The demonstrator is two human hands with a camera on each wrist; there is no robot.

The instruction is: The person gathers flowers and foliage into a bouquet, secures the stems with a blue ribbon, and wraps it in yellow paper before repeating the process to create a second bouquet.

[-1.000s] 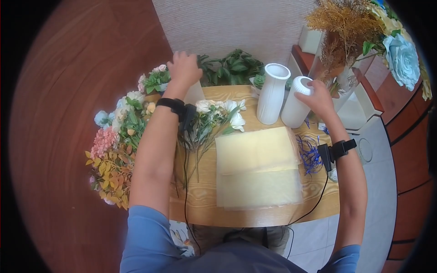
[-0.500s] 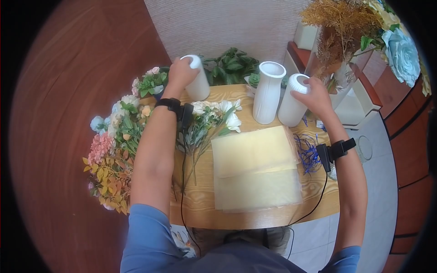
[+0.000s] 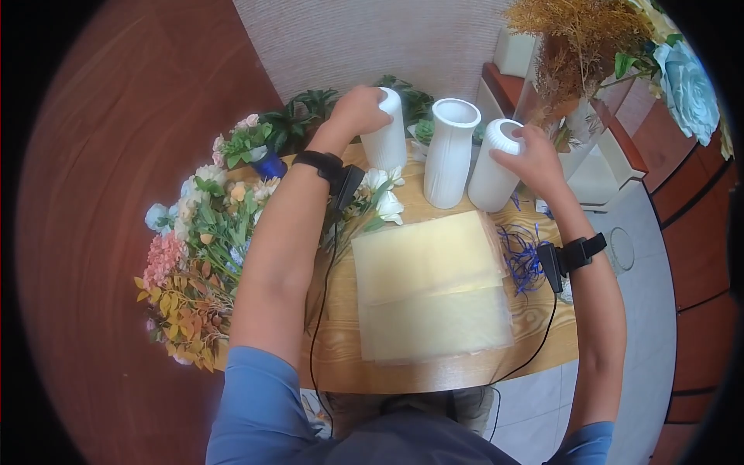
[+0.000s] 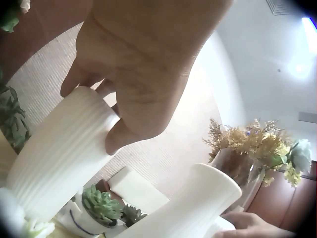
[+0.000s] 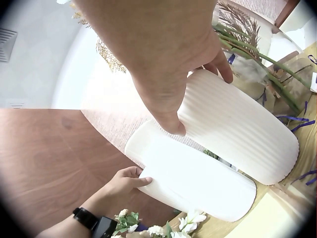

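Three white vases stand in a row at the back of the wooden table. My left hand (image 3: 360, 112) grips the top of the leftmost ribbed vase (image 3: 385, 143), thumb on one side and fingers on the other in the left wrist view. The right hand (image 3: 536, 161) holds the rightmost ribbed vase (image 5: 237, 131) by its rim, with the thumb (image 5: 173, 123) on the near side. Between them is a taller vase (image 3: 448, 167) with a flared mouth, which neither hand touches. All three are upright.
Stacked pale yellow wrapping sheets (image 3: 430, 287) cover the table's middle, with purple ribbon strands (image 3: 521, 256) beside them. Artificial flowers (image 3: 205, 256) crowd the left side. Potted succulents (image 4: 101, 203) sit behind the vases. A dried-flower arrangement (image 3: 581, 46) stands at the back right.
My left hand has brought the leftmost vase rightward from the table's back left, nearer the flared one. The right hand keeps its grip on the rightmost vase, which stays by the flared one.
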